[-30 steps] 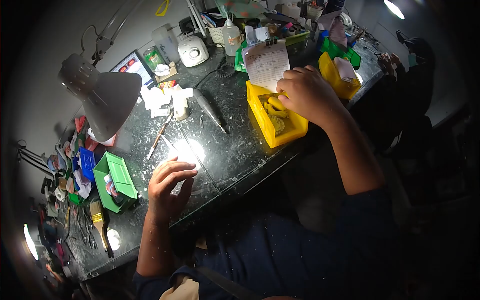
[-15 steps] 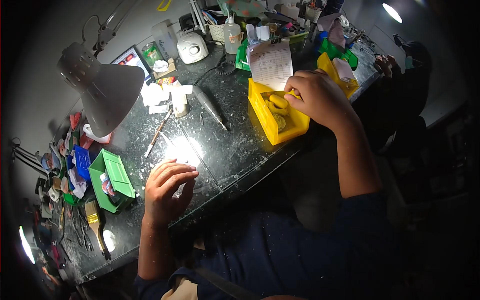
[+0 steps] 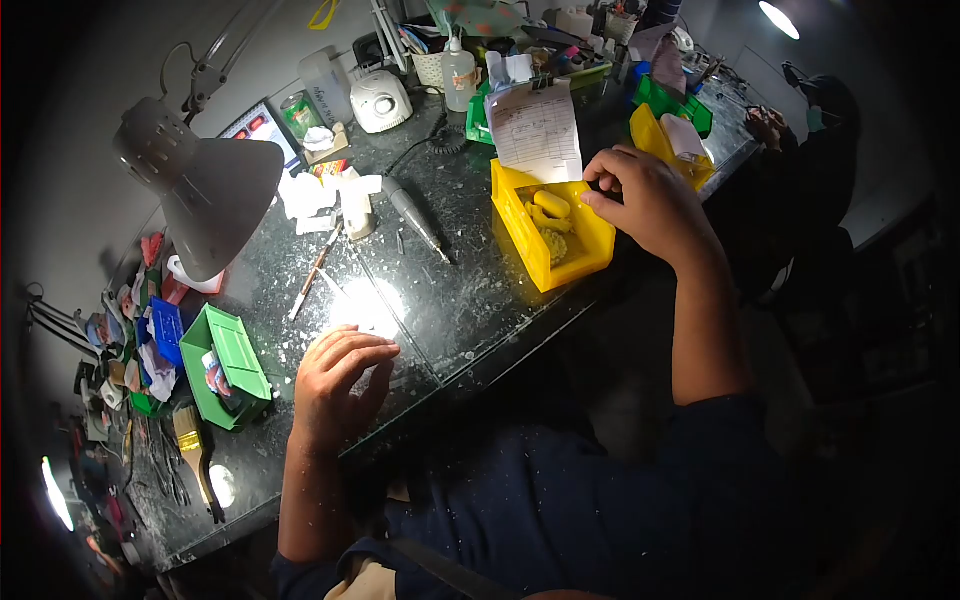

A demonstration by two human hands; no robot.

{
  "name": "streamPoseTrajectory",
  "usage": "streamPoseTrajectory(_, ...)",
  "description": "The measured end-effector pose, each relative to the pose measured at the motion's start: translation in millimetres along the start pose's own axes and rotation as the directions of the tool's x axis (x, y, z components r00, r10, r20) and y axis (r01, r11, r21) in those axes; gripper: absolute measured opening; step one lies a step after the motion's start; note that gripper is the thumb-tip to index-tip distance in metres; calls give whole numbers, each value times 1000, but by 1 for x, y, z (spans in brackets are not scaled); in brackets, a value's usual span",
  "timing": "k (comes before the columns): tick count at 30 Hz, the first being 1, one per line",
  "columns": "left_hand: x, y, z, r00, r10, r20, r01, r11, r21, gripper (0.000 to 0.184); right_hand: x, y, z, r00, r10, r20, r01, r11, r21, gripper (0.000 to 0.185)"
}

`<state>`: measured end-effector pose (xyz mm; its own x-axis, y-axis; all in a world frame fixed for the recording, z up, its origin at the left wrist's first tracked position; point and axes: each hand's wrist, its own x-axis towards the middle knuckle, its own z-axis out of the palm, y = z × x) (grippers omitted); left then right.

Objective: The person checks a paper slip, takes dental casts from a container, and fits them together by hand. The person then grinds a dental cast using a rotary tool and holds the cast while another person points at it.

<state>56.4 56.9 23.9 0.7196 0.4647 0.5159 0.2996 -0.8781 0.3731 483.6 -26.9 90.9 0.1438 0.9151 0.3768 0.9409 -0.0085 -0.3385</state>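
Note:
My right hand point(image 3: 648, 203) is at the right rim of a yellow bin point(image 3: 538, 270). Its fingers are curled, with a gap between thumb and forefinger and nothing visible in it. Inside the bin lie a smooth yellow piece point(image 3: 551, 204) and a paler rough lump point(image 3: 556, 246). A written paper sheet point(image 3: 537, 130) stands clipped at the bin's back. My left hand point(image 3: 342, 388) hovers near the table's front edge, fingers loosely bent and thumb apart, holding nothing visible. Ahead of it is a bright lamp spot on the dark, dusty tabletop point(image 3: 470, 310).
A desk lamp point(image 3: 215, 200) overhangs the left side. A green bin point(image 3: 232, 360) and a brush point(image 3: 192, 445) lie at left. A rotary handpiece point(image 3: 412, 215), a thin brush point(image 3: 318, 272) and a white control box point(image 3: 381, 101) are farther back. Another person point(image 3: 825, 150) sits at far right.
My right hand has shifted slightly right, from over the yellow bin to its rim, and its thumb and forefinger look farther apart. My left hand has barely moved. The view has shifted slightly.

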Motion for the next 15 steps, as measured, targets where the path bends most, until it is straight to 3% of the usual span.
streamPoseTrajectory(3,1,0,1,1000,-2,10,2,1000,-5,18,0,-7,-1,997,-33,-64,24,989,-147,17)
streamPoseTrajectory(6,2,0,3,1000,-3,22,4,1000,-18,18,7,-16,7,956,-290,-52,243,876,-417,11)
streamPoseTrajectory(9,3,2,4,1000,-4,23,4,1000,-17,17,14,-27,38,874,-464,147,453,666,-593,8)
streamPoseTrajectory(10,3,1,4,1000,-4,16,4,1000,-12,17,17,-26,49,855,-479,201,479,580,-658,10)
streamPoseTrajectory(15,1,0,4,1000,-13,-16,13,1000,-5,17,33,-19,69,863,-356,357,505,601,-620,10)
